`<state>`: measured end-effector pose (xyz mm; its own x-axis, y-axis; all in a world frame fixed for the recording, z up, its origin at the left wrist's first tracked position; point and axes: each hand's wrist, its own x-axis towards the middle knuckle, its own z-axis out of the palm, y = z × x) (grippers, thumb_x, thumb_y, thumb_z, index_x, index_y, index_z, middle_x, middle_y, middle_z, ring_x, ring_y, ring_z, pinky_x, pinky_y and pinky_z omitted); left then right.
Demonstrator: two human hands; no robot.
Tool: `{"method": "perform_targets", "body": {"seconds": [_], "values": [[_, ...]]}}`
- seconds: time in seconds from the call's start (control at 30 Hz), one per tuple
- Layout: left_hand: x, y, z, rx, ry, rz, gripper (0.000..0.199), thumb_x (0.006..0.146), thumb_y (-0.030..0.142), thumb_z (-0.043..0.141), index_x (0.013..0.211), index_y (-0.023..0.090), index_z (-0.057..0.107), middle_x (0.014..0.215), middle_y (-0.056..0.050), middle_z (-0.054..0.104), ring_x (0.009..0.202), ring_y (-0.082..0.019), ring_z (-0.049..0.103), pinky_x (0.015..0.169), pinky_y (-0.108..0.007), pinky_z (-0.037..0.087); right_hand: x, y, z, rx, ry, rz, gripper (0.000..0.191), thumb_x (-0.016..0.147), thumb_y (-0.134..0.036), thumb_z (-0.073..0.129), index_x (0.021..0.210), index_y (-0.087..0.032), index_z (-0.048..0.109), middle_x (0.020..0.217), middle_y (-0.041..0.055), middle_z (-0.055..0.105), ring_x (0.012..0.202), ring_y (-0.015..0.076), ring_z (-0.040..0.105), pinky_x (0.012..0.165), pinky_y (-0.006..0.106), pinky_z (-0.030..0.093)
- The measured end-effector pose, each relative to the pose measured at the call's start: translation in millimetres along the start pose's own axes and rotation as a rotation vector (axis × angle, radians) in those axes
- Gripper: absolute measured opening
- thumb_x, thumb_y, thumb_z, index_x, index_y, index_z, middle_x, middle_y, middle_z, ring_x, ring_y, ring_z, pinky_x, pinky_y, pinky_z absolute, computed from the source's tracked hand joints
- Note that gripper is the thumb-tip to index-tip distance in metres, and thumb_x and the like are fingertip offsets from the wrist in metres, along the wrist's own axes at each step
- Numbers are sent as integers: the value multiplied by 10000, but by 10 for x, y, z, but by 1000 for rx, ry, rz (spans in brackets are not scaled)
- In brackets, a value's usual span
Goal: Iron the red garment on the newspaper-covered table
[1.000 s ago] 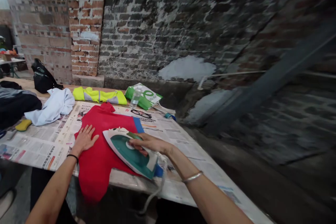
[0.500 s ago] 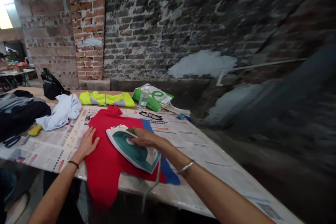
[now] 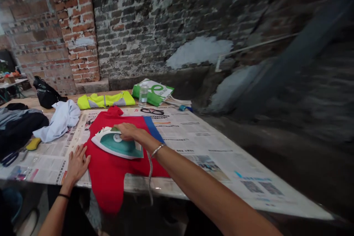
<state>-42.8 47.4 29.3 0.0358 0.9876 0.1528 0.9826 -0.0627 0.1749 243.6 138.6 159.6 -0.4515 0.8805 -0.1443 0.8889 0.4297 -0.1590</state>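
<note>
A teal and white steam iron (image 3: 117, 142) rests on a red garment (image 3: 110, 169), which lies spread on newspaper-covered table (image 3: 199, 143). My right hand (image 3: 128, 131) is shut around the iron's handle. Its white cord (image 3: 150, 177) hangs down past the table edge. My left hand (image 3: 77, 164) lies flat with fingers apart on the newspaper, against the garment's left edge. A blue cloth strip (image 3: 153, 129) shows along the garment's far right side, and part of the garment hangs over the near edge.
Beyond the garment lie a yellow hi-vis vest (image 3: 105, 99), glasses (image 3: 151, 111), a water bottle (image 3: 143, 93) and a green-white bag (image 3: 153, 91). At left are a white cloth (image 3: 59, 123), dark clothes (image 3: 16, 129), a yellow sponge (image 3: 33, 143) and a black bag (image 3: 47, 93). A brick wall stands behind.
The iron has slid toward the garment's far end with my right hand. My left hand has shifted to the left and nearer the table edge. The view has turned slightly.
</note>
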Motion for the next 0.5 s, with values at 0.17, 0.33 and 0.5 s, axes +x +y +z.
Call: {"method": "perform_targets", "body": {"seconds": [0.17,0.33,0.5], "values": [[-7,-26,-29,18,-5,-14,564,1043,356,387,1580,213,481,1687,-107,410,1600,-278,318,1294,-565,277,-253,-49,9,-71,11,-121,620,874,-67,594,1452,-287,642,1307,117,759,1252,293,679,990,372,484],[7,-23,-57,21,17,16,554,1033,326,383,1562,223,512,1670,-113,437,1587,-284,349,1277,-578,309,-629,348,50,-113,1,-39,539,907,-82,573,1409,-253,670,1323,141,753,1292,302,657,1081,425,406],[19,-33,-16,8,14,13,562,1031,330,381,1560,193,509,1673,-122,428,1591,-293,339,1281,-588,284,-957,968,85,-156,-9,121,498,914,-75,542,1366,-229,684,1327,154,747,1278,317,665,1068,464,394]]}}
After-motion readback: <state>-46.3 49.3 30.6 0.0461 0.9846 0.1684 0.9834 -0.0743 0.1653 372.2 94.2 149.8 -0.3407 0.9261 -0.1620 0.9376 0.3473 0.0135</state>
